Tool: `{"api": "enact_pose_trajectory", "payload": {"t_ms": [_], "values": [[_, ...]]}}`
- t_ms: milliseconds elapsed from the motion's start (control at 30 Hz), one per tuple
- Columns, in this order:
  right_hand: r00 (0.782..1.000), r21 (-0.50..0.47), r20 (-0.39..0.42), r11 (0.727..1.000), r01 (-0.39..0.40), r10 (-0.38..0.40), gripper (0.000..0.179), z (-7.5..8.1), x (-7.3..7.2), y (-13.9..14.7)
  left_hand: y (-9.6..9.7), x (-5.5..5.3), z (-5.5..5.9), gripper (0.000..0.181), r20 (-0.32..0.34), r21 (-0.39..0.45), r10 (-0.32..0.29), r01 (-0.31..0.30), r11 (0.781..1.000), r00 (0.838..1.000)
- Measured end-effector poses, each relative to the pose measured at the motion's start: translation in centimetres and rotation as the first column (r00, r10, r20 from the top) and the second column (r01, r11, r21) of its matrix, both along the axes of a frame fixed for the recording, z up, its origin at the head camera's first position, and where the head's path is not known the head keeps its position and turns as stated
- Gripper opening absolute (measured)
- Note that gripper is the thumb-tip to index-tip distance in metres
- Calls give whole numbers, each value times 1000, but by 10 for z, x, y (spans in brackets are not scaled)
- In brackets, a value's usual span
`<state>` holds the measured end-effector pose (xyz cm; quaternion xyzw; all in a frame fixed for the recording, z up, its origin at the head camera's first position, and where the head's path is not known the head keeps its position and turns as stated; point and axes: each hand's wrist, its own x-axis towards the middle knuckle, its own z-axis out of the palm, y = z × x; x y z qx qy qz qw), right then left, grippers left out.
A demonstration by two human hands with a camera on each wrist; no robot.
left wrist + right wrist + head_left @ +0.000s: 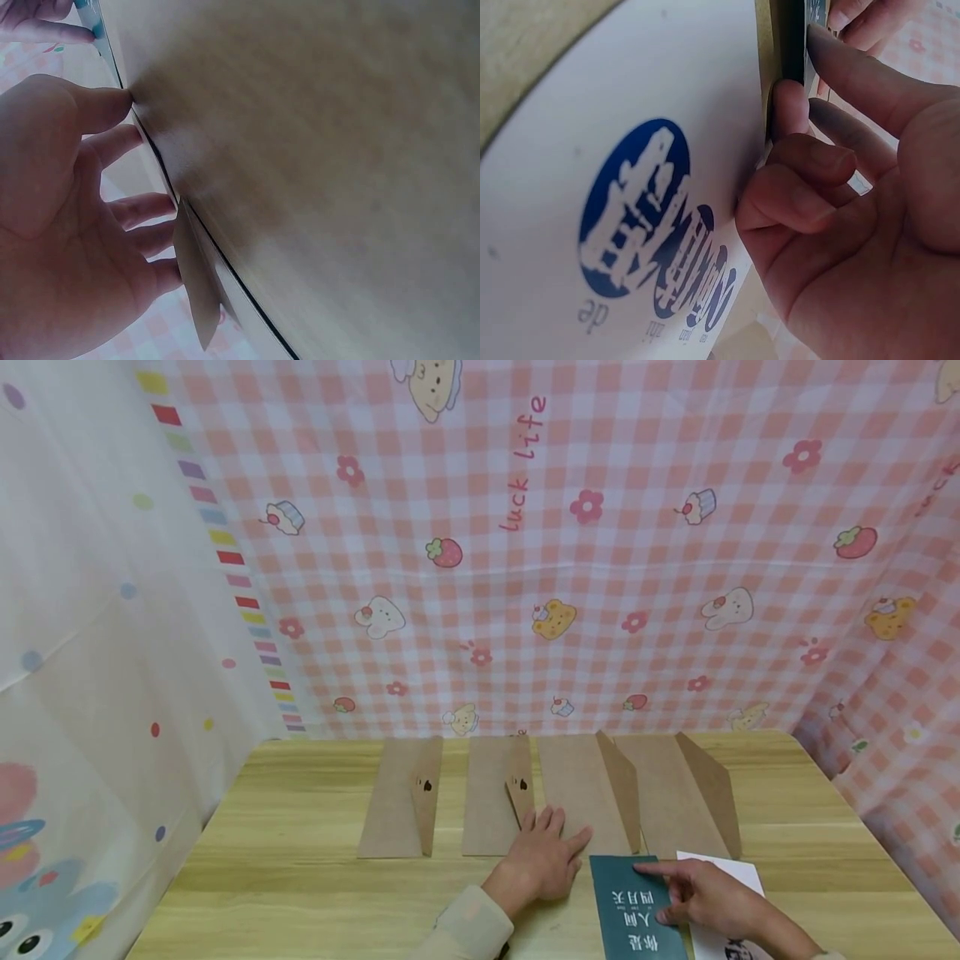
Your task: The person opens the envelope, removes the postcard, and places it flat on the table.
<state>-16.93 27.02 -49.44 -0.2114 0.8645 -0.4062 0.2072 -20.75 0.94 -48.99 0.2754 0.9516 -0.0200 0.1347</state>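
My left hand (543, 856) lies on the table with its fingers spread. Its fingertips reach the lower corner of the second brown paper envelope (487, 810) from the left, beside a raised flap. In the left wrist view, that hand (97, 195) has nothing in its palm. My right hand (708, 897) touches a dark green card (618, 893) with white Chinese writing, its index finger straight and its thumb on the card. The right wrist view shows its other fingers (802, 202) bent above a white card (540, 217) with blue print.
Several brown envelopes stand in a row along the table's back, among them the left one (390, 810), the third (573, 793) and the right one (671, 793). A checked cloth (487, 585) hangs behind the wooden table (300, 893), and a pale curtain (97, 635) at left.
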Motion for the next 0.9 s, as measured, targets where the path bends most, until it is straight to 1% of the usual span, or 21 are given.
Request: {"api": "enact_pose_trajectory", "payload": {"t_ms": [300, 600, 800, 900], "values": [[1000, -11, 5, 1000, -10, 10, 63, 0, 0, 0, 0, 0, 1, 51, -4, -1, 3, -3, 1000, 1000], [1000, 46, -12, 999, -10, 11, 66, 0, -1, -1, 0, 0, 0, 51, -6, 5, 2, -2, 1000, 1000], [1000, 45, -5, 999, -20, 21, 68, 0, 0, -1, -1, 1, 0, 50, -19, 6, -11, 11, 1000, 1000], [1000, 45, -16, 999, -25, 26, 68, 0, 0, -1, -1, 1, 1, 50, -18, 6, -9, 9, 1000, 1000]]}}
